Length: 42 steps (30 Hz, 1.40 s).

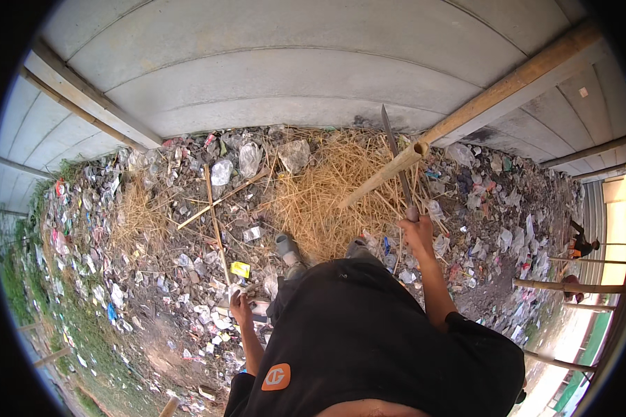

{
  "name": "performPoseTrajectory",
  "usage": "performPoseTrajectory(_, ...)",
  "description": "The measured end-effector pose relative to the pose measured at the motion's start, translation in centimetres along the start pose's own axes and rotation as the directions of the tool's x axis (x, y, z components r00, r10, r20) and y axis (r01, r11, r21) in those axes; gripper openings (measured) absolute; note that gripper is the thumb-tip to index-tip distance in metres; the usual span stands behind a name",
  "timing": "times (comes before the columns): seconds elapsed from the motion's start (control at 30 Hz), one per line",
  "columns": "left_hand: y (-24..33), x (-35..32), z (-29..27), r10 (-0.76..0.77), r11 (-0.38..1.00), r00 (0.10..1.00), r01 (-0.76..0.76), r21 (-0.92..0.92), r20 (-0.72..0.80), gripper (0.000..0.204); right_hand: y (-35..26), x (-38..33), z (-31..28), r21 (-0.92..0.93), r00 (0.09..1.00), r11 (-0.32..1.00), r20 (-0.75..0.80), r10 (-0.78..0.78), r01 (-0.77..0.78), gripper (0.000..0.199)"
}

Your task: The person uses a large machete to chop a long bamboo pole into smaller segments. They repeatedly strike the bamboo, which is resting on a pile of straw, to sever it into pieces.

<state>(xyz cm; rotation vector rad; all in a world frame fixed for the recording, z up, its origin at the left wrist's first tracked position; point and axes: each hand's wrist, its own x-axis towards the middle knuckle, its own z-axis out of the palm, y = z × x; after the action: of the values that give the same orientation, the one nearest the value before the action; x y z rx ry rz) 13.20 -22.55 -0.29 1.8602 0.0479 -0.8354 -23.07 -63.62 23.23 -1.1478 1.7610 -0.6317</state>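
At one o'clock from the black shirt [382, 313], the right hand [417, 233] is clenched on a long knife [405, 187], visually crossing a bamboo pole [375, 183]; at nine, the left hand's [241, 308] grasp cannot be determined.

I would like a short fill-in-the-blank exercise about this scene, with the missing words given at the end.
The person's ____ hand grips the long knife.
The shirt is mostly ____ in colour.
The badge on it is mainly ____.
In the picture, the yellow wrapper lies to the ____ of the large straw heap.

Missing words: right; black; orange; left.
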Motion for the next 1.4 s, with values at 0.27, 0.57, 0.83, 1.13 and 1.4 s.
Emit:
performPoseTrajectory(0.27,14.8,-2.9,19.3,0.391,0.915,0.881,-0.405,-0.005,0.267,0.044,7.7,1.5,-2.2,-0.133,0.959,0.957,0.163,-0.234,0.256,0.029)
performPoseTrajectory(0.57,25.6,-9.3,41.3,0.674,0.623,0.579,-0.779,0.068,0.458,0.038,15.9,5.6,0.6,-0.169,0.872,0.881,0.311,-0.379,0.443,0.033)
performPoseTrajectory(0.83,20.6,-4.5,40.5,0.203,-0.226,0.141,-0.956,0.186,0.969,0.053,26.1,9.6,-3.1,-0.407,0.771,0.703,0.55,-0.322,0.584,0.03)
performPoseTrajectory(1.13,13.2,-0.2,41.7,0.039,-0.298,0.235,-0.925,0.236,0.971,0.017,23.2,11.4,-5.2,-0.373,0.766,0.771,0.604,-0.22,0.515,0.036)
performPoseTrajectory(1.4,13.8,0.1,44.4,-0.047,-0.303,0.264,-0.923,0.238,0.963,0.023,22.1,14.6,-6.4,-0.49,0.797,0.712,0.582,-0.163,0.503,0.037)
